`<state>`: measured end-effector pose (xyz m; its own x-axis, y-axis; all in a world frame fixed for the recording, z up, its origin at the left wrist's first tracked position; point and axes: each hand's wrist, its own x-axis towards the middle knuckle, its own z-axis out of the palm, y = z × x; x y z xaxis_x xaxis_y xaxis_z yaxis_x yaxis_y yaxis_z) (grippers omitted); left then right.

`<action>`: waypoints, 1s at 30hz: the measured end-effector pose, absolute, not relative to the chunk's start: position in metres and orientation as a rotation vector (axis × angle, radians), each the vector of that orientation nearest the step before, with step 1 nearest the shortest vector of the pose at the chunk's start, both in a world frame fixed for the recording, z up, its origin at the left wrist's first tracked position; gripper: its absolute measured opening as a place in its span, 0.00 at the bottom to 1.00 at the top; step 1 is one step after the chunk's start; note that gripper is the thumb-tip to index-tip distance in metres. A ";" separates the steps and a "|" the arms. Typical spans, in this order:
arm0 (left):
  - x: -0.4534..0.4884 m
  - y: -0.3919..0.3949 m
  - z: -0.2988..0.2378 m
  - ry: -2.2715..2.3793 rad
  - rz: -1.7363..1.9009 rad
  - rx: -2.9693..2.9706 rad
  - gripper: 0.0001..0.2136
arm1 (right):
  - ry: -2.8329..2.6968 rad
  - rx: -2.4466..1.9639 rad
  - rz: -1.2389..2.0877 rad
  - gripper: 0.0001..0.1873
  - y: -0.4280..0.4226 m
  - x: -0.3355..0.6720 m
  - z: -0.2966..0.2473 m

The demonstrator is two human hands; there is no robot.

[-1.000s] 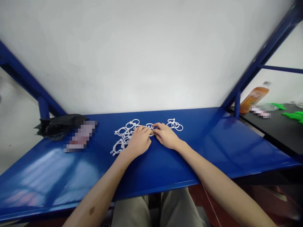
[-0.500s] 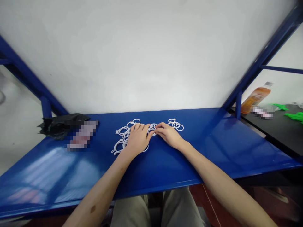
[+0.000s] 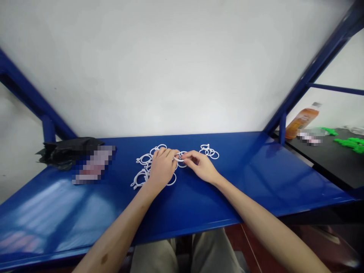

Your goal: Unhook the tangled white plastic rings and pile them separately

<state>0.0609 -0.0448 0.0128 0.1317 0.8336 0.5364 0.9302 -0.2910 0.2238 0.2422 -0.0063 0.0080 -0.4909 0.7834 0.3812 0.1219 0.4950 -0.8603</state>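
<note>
A loose heap of white plastic rings (image 3: 143,167) lies on the blue table (image 3: 256,178). My left hand (image 3: 161,170) rests over the heap with its fingers curled, pinching one white ring (image 3: 180,159) at its left side. My right hand (image 3: 201,167) meets it from the right, thumb and forefinger pinched on the same ring. A small separate cluster of white rings (image 3: 209,151) lies just beyond my right hand.
A crumpled black bag (image 3: 66,151) and a blurred flat item (image 3: 93,169) lie at the table's left. Beyond the blue frame post (image 3: 282,129) on the right stand an orange bottle (image 3: 301,119) and green parts (image 3: 351,142) on a dark surface.
Both hands stayed over the ring heap; the fingers shifted and the pinched ring now shows lifted slightly between the two hands. The camera drifted a little.
</note>
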 end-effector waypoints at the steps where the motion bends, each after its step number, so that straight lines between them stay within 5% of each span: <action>1: 0.061 -0.045 0.013 -1.761 -0.905 -2.222 0.12 | -1.853 -0.775 1.121 0.09 -0.008 0.240 0.009; 10: 0.070 -0.052 0.013 -1.648 -1.178 -2.422 0.19 | -1.474 -0.862 1.281 0.19 0.006 0.240 -0.003; 16: 0.076 -0.051 0.011 -1.791 -1.583 -2.387 0.12 | -1.487 -0.849 1.306 0.16 0.006 0.240 -0.005; 23: 0.070 -0.048 0.017 -2.138 -1.979 -2.355 0.08 | -1.784 -0.828 0.915 0.03 -0.011 0.240 0.010; 30: 0.058 -0.049 0.016 -2.168 -1.961 -2.610 0.08 | -1.985 -0.677 0.740 0.10 -0.023 0.246 0.010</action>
